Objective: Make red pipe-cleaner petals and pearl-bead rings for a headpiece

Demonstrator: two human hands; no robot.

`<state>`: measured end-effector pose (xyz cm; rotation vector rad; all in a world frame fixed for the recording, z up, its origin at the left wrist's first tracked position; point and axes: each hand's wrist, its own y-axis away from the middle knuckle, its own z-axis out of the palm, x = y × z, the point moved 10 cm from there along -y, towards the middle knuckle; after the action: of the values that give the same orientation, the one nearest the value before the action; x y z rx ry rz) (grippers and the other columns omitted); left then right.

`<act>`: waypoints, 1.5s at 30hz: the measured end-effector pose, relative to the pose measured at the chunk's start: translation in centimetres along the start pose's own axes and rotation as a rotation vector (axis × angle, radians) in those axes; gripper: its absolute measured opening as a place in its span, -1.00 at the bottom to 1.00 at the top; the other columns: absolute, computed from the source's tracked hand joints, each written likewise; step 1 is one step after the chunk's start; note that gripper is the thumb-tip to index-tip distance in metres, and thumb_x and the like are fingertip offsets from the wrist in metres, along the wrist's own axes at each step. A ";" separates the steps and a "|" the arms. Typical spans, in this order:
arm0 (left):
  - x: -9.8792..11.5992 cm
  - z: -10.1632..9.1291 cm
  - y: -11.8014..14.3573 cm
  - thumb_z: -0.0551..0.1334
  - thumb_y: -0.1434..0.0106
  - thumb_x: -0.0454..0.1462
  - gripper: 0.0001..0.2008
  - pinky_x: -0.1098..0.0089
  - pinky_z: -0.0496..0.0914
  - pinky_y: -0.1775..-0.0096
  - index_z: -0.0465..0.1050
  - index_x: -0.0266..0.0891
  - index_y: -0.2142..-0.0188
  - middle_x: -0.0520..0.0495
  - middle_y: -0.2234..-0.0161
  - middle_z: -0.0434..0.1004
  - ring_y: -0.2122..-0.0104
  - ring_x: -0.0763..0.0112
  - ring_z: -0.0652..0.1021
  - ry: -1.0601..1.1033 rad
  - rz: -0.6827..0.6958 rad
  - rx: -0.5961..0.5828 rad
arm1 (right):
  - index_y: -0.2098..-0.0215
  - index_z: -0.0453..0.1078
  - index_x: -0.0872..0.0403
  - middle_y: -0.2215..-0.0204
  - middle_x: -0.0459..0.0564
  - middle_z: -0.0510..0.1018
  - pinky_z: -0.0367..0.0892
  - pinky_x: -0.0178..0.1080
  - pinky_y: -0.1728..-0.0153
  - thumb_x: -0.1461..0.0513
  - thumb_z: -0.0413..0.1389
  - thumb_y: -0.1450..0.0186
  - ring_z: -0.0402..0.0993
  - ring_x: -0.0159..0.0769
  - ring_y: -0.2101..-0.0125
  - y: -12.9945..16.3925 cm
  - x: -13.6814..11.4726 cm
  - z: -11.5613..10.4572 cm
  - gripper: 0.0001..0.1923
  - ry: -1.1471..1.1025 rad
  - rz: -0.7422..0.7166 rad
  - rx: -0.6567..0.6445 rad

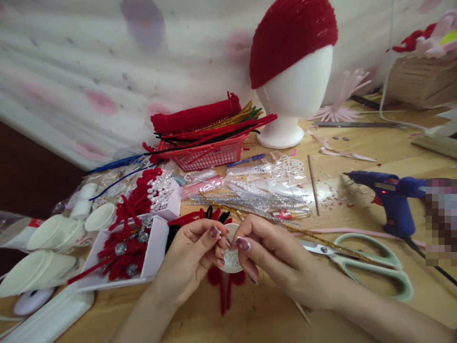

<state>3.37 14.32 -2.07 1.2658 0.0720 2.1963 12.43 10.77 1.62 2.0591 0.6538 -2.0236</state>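
My left hand and my right hand meet low in the middle of the head view. Their fingertips pinch something tiny together, too small to name. Just under the fingers stands a small white cup holding pearl beads. Beneath it a red pipe-cleaner piece lies on the wooden table. A gold glitter stem runs from behind my right hand off to the right.
Mint-handled scissors lie right of my hands, a blue glue gun beyond them. A white box with red ornaments and pearls sits left, paper cups further left. Behind: red basket of pipe cleaners, foam head with red cap.
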 end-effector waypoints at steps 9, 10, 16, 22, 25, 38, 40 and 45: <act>0.8 0.0 0.2 0.58 0.06 -0.23 -0.82 0.69 0.43 0.59 0.65 -0.19 0.51 0.07 0.60 0.58 0.66 0.64 0.51 -0.108 0.113 -0.053 | 0.27 0.21 0.03 0.52 -0.21 0.35 0.23 -0.34 0.40 0.27 -0.13 -0.51 0.24 -0.45 0.52 0.0 -0.8 -0.1 -0.82 0.093 -0.040 0.000; 1.0 0.1 0.3 0.58 0.06 -0.22 -0.82 0.68 0.43 0.59 0.65 -0.19 0.51 0.07 0.61 0.57 0.66 0.63 0.50 -0.123 0.125 -0.056 | 0.27 0.22 0.04 0.52 -0.20 0.35 0.23 -0.35 0.40 0.26 -0.13 -0.51 0.25 -0.45 0.52 0.0 -0.8 -0.1 -0.81 0.100 -0.044 -0.004; 1.8 0.5 0.7 0.57 0.05 -0.20 -0.83 0.67 0.43 0.58 0.67 -0.17 0.51 0.07 0.61 0.55 0.64 0.62 0.50 -0.206 0.197 -0.067 | 0.27 0.23 0.04 0.52 -0.20 0.39 0.24 -0.36 0.40 0.23 -0.11 -0.52 0.28 -0.46 0.52 0.0 -1.0 -0.2 -0.80 0.144 -0.060 -0.012; 2.1 0.6 0.6 0.58 0.08 -0.17 -0.80 0.63 0.45 0.61 0.66 -0.18 0.53 0.05 0.63 0.54 0.67 0.58 0.49 -0.255 0.215 -0.047 | 0.28 0.25 0.04 0.52 -0.18 0.40 0.23 -0.34 0.43 0.26 -0.09 -0.49 0.29 -0.44 0.53 0.0 -1.2 -0.4 -0.82 0.164 -0.069 0.006; 2.2 0.7 0.6 0.57 0.06 -0.17 -0.82 0.63 0.45 0.61 0.66 -0.16 0.52 0.06 0.62 0.54 0.67 0.59 0.49 -0.267 0.221 -0.063 | 0.28 0.24 0.03 0.52 -0.18 0.40 0.22 -0.34 0.44 0.26 -0.08 -0.50 0.29 -0.43 0.53 0.0 -1.2 -0.4 -0.83 0.159 -0.074 0.007; 1.9 0.4 0.7 0.56 0.04 -0.18 -0.84 0.64 0.43 0.59 0.67 -0.15 0.51 0.06 0.60 0.54 0.65 0.60 0.49 -0.260 0.198 -0.078 | 0.28 0.25 0.04 0.51 -0.17 0.41 0.23 -0.33 0.42 0.25 -0.09 -0.50 0.29 -0.43 0.52 0.0 -1.1 -0.3 -0.82 0.177 -0.083 0.002; 1.8 0.3 0.7 0.56 0.03 -0.17 -0.84 0.63 0.43 0.59 0.67 -0.15 0.50 0.06 0.60 0.55 0.66 0.60 0.49 -0.277 0.193 -0.077 | 0.29 0.25 0.04 0.52 -0.17 0.40 0.22 -0.33 0.43 0.24 -0.08 -0.50 0.28 -0.43 0.52 -0.1 -1.1 -0.3 -0.81 0.171 -0.074 0.011; 2.3 0.0 0.7 0.54 0.01 -0.14 -0.82 0.60 0.44 0.58 0.67 -0.16 0.50 0.04 0.58 0.56 0.65 0.57 0.48 -0.372 0.237 -0.069 | 0.30 0.26 0.04 0.53 -0.17 0.40 0.20 -0.34 0.48 0.24 -0.07 -0.50 0.27 -0.43 0.54 -0.1 -1.0 -0.2 -0.80 0.154 -0.048 0.011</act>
<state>2.25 14.93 -0.07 1.6921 -0.3133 2.0911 12.61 10.77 2.60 2.2430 0.7269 -1.9110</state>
